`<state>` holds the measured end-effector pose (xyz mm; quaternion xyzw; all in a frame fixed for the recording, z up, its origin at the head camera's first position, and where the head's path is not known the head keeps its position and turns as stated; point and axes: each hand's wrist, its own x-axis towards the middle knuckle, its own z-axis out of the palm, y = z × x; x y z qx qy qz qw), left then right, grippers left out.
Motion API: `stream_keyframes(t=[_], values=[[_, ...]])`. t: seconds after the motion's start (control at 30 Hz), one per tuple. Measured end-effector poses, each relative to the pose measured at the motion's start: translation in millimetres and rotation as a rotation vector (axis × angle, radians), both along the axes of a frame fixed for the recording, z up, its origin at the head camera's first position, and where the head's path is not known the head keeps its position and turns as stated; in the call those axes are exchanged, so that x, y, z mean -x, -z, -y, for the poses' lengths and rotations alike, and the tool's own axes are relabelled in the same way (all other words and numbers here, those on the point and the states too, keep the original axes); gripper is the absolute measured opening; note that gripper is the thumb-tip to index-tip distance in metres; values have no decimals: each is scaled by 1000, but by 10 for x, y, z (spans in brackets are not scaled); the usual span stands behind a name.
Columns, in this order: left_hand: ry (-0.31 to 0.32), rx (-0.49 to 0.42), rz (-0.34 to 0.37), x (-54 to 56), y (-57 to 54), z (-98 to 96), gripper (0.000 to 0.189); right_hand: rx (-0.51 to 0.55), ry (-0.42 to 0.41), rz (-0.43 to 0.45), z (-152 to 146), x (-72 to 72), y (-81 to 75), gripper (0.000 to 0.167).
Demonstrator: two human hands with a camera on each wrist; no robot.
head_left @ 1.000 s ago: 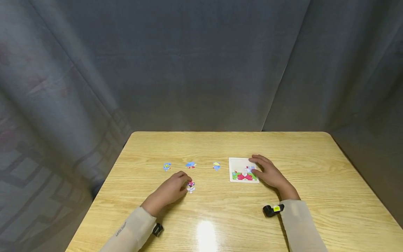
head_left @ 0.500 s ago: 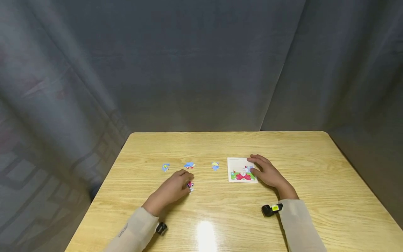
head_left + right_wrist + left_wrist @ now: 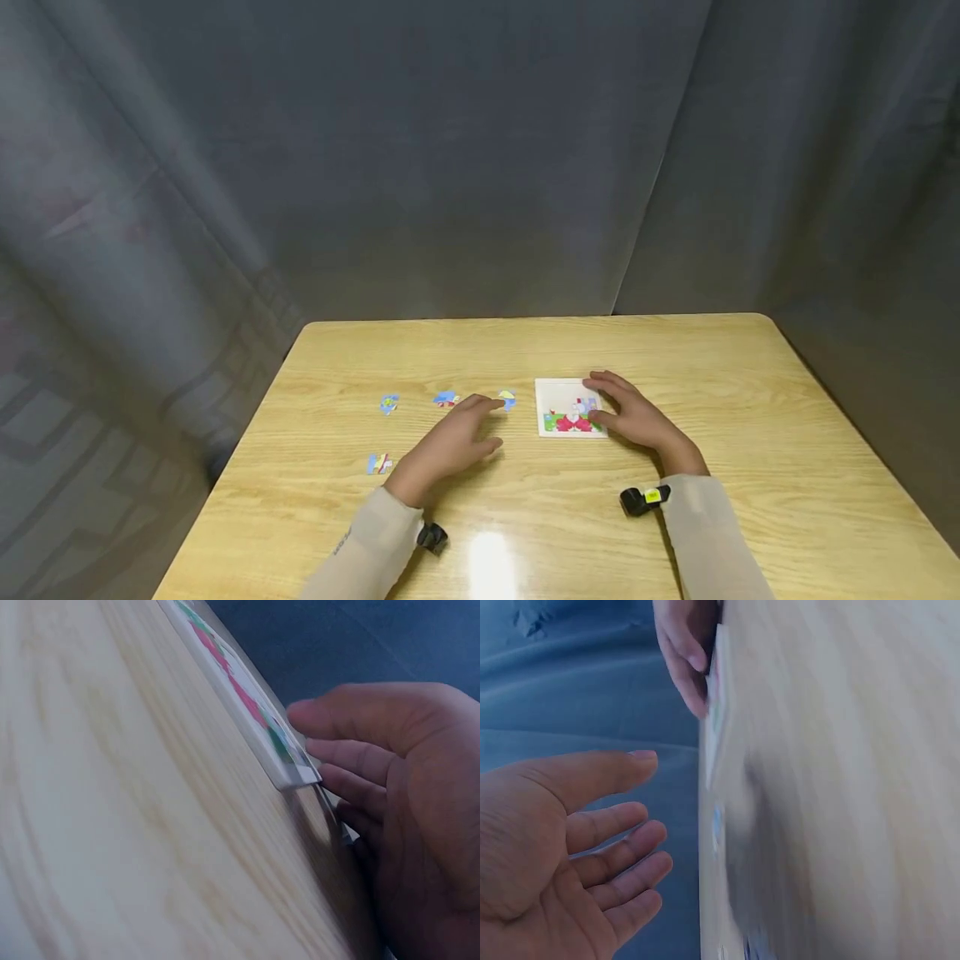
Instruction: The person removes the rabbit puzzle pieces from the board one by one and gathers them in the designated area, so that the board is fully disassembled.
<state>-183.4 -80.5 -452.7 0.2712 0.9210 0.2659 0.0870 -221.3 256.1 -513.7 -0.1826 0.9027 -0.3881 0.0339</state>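
My left hand (image 3: 453, 450) hovers over the table left of centre, thumb and fingers spread apart. In the left wrist view nothing shows between the left thumb and fingers (image 3: 630, 844). Just beyond its fingertips lies a blue and yellow puzzle piece (image 3: 508, 400). A blurred dark blue patch (image 3: 757, 946) shows on the table below that hand. The right hand (image 3: 637, 412) rests at the right side of a white-framed puzzle board (image 3: 551, 385), thumb over its edge. Red, green and white picture pieces (image 3: 573, 423) fill the board's near part.
A blue piece with red (image 3: 446, 399) and a blue piece with yellow-green (image 3: 388, 404) lie in a row on the wooden table (image 3: 525, 517). Nearer the left sleeve is a blue, cream and red piece (image 3: 379, 464). Grey curtains (image 3: 450, 167) hang behind.
My left hand has moved right and its fingers have spread. The red and white face piece near its fingertips is now hidden from the head view. The right hand stays at the board.
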Motion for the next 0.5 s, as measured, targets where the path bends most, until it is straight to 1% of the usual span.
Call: stream_keyframes(t=[0.13,0.23,0.3,0.5], values=[[13,-43,-21,26,-1,-164,59,-19,-5,7,-17,-37,-38,65],[16,-66,-30,39,-30,-273,59,-43,-15,6,-27,-55,-92,68],[14,-79,-28,52,-53,-348,58,-46,-20,22,-32,-65,-125,71],[22,-73,-42,119,-83,-574,56,-38,-43,53,0,-37,-156,79]])
